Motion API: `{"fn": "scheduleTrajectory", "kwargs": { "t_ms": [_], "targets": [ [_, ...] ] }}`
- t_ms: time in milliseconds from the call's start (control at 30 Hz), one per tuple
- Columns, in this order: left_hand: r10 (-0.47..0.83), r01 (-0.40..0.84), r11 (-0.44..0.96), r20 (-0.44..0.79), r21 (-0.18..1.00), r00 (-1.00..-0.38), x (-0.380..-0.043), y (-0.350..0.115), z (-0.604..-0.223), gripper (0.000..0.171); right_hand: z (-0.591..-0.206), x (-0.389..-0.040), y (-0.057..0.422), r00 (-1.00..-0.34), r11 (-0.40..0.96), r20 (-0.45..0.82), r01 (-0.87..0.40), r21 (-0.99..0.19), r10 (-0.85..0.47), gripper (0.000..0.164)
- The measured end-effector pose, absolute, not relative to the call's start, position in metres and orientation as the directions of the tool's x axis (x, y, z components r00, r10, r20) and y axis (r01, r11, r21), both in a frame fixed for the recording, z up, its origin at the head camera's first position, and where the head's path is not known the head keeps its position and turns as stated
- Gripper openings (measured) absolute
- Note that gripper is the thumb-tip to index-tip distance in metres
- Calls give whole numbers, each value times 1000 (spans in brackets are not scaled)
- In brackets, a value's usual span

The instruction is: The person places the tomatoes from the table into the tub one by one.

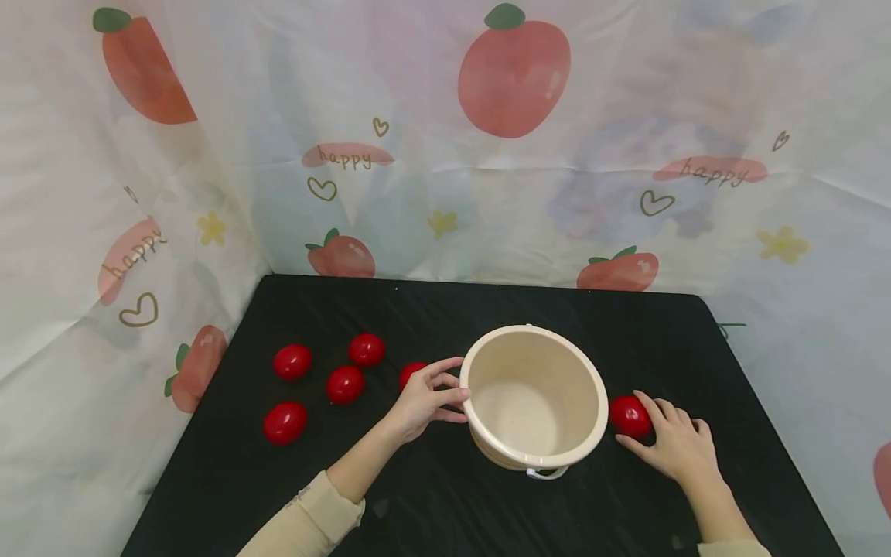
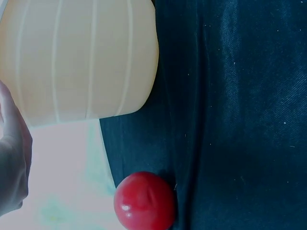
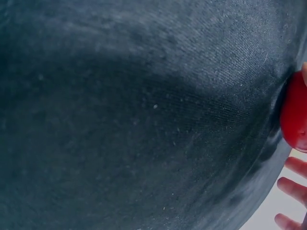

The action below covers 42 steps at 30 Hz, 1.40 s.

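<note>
In the head view my left hand (image 1: pixel 421 402) holds a cream bucket (image 1: pixel 480 441) at its left rim, thumb at the edge and fingers spread along the outside. The bucket's mouth faces up toward me, its inside is bare, and a white handle hangs at the near side. To the right of the bucket, my right hand (image 1: pixel 678 441) grips a shiny red ball (image 1: pixel 626 416) between thumb and index finger, low over the table. The right wrist view catches only part of this red ball (image 3: pixel 295 115), with some fingertips below it.
Several more red balls (image 1: pixel 285 422) lie on the left of the black-covered table (image 1: pixel 431 495); one, partly hidden, is just behind my left hand. A printed cloth (image 1: pixel 418 209) hangs around the table's back and sides. The left wrist view shows a red ball (image 2: pixel 144 201) near the bucket.
</note>
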<state>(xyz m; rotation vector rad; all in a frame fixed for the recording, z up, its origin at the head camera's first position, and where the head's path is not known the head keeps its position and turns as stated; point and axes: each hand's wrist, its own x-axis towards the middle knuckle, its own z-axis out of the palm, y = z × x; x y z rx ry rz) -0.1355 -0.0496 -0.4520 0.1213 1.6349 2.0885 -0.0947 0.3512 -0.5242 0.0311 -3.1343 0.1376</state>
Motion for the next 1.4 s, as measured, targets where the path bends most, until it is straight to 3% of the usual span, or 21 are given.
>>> {"fn": "scheduleTrajectory", "kwargs": {
  "t_ms": [500, 800, 1133, 1400],
  "targets": [
    [413, -312, -146, -229, 939, -881, -135, -49, -451, 55, -518, -106, 355, -991, 992, 31, -127, -9, -127, 80],
    [415, -309, -135, -230, 941, -881, -136, -49, -450, 57, -459, -124, 355, -969, 974, 115, -209, 84, -218, 79],
    [403, -314, -128, -240, 941, -883, -135, -49, -448, 56, -380, -142, 323, -886, 936, 304, -320, 145, -350, 82],
    [393, -320, -130, -248, 938, -885, -134, -49, -448, 56, -376, -148, 270, -789, 854, 329, -484, 190, -520, 81]
  ]
}}
